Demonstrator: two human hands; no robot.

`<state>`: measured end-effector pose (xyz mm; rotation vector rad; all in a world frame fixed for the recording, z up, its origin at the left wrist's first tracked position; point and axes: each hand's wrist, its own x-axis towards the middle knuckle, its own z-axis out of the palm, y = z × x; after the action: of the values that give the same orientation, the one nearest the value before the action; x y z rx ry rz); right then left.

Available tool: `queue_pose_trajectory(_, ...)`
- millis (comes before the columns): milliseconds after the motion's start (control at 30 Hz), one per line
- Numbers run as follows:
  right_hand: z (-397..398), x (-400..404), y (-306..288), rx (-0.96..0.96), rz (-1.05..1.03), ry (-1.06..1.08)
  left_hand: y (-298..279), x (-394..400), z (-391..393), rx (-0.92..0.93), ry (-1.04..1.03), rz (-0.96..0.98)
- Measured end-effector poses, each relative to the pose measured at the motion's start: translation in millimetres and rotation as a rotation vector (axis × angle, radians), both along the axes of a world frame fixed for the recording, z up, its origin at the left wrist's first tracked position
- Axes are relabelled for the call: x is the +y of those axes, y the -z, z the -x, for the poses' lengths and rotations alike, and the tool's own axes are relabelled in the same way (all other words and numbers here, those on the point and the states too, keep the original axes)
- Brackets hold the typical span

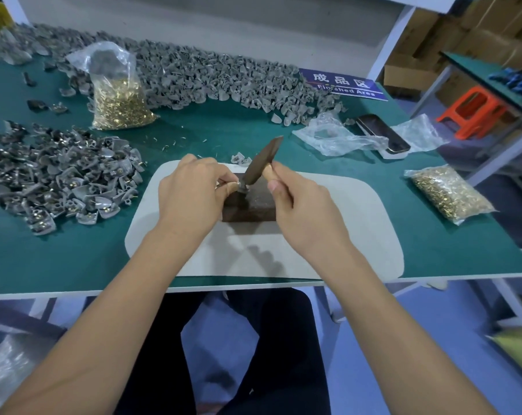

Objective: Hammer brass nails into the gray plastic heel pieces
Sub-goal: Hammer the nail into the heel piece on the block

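A: What are the fingers doing?

B: The left hand (193,187) is pinching a small gray plastic heel piece (238,185) on the dark rectangular metal block (250,208); the right hand (301,205) is curling round the brown wooden-handled hammer (261,164).

A: And the hammer's pose?

B: Tilting, its head touching the piece; both forearms are reaching forward over the white mat (328,235).

I see a dull, dark metal hammer head (261,163) on a pale wooden handle (272,174), over a dark matt block (253,208) on a soft-looking grey felt-like pad (328,235). The gray plastic heel pieces (71,187) look matt. Shiny brass nails (120,106) fill a glossy clear plastic bag, and the green tabletop (59,259) is smooth.
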<state>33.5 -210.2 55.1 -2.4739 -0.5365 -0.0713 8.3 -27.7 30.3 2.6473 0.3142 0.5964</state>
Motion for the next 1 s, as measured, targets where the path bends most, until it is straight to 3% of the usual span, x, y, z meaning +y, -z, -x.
queue_pose_trajectory(100,3.4,-0.5,-6.4,-0.102,-0.257,0.118,0.9,0.4,-0.4,-0.006,-0.009,0.017)
queue_pose_trajectory(167,1.8,-2.4,-5.5,-0.157,-0.302,0.193,1.8,-0.1,-0.3,-0.006,-0.013,0.023)
queue_pose_trajectory(300,-23.9,-22.3,3.5,-0.137,0.109,0.367,0.6,-1.1,0.0,0.018,-0.016,0.021)
queue_pose_trajectory(367,-35.2,-29.7,10.1,-0.033,0.204,0.383,0.2,-0.8,-0.2,0.019,-0.013,0.025)
queue_pose_trajectory(467,-41.7,-33.9,21.9,0.091,0.205,0.309,0.9,-1.5,-0.1,0.021,-0.01,0.028)
queue_pose_trajectory(600,-44.1,-34.7,29.6,0.002,0.216,0.286,3.1,0.1,-1.8,0.024,-0.004,0.043)
queue_pose_trajectory(733,-39.8,-13.3,20.6,-0.132,0.009,0.167,4.9,0.7,-2.2,0.022,0.021,0.069)
queue_pose_trajectory(1000,-13.1,67.9,11.5,-0.113,-0.26,-0.242,16.8,34.8,32.4,-0.159,0.05,0.227)
